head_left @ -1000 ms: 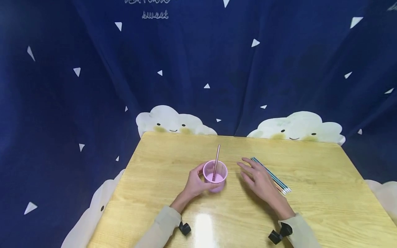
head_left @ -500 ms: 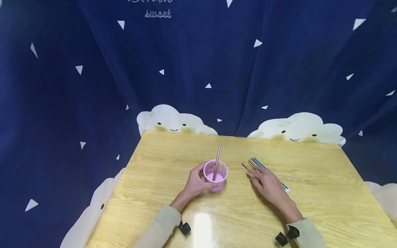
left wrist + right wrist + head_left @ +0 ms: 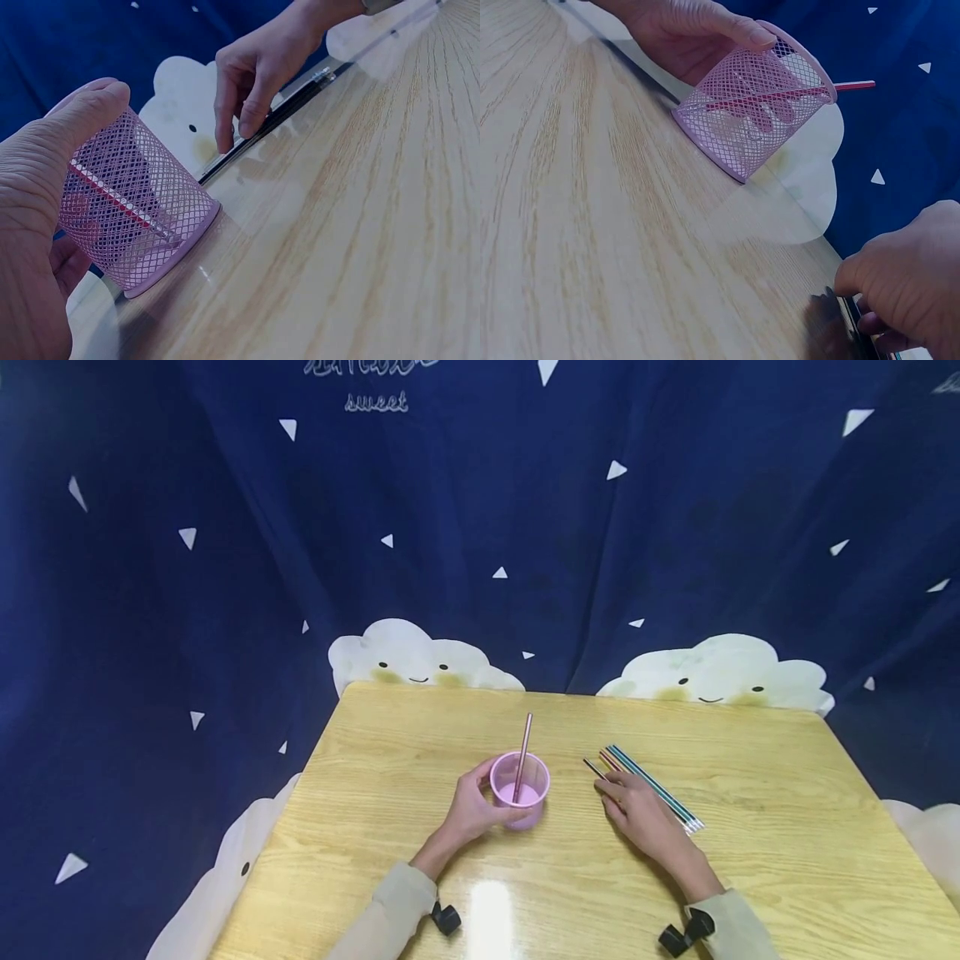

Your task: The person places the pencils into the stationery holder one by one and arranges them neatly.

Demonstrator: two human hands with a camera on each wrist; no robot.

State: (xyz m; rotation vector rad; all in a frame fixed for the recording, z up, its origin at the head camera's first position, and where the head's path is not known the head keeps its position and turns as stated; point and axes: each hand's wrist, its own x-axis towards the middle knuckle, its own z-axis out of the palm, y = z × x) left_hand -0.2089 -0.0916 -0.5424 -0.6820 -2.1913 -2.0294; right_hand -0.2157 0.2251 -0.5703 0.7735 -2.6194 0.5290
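Observation:
A pink mesh pencil holder (image 3: 531, 817) stands upright on the table, gripped by my left hand (image 3: 472, 806) with the thumb at the near side of its rim. One red pencil (image 3: 527, 739) leans inside it and sticks up past the rim. To its right, my right hand (image 3: 647, 820) is low over a group of pencils and pinches a dark pencil (image 3: 594, 767) between thumb and fingers. That pencil lies along the tabletop in the left wrist view, its lower part hidden by the hand. Beside it lie several teal, red and yellowish pencils (image 3: 654, 787).
The wooden table (image 3: 405, 735) has a bright reflection (image 3: 490, 918) near its front. Behind it hangs a dark blue curtain (image 3: 465, 485) with white triangles and cloud prints. A small black device (image 3: 447, 918) is strapped at each wrist.
My right hand moved right and down onto the pencils, and its fingers drew together on the dark one, which now lies slightly apart. The left hand and pencil holder stayed put.

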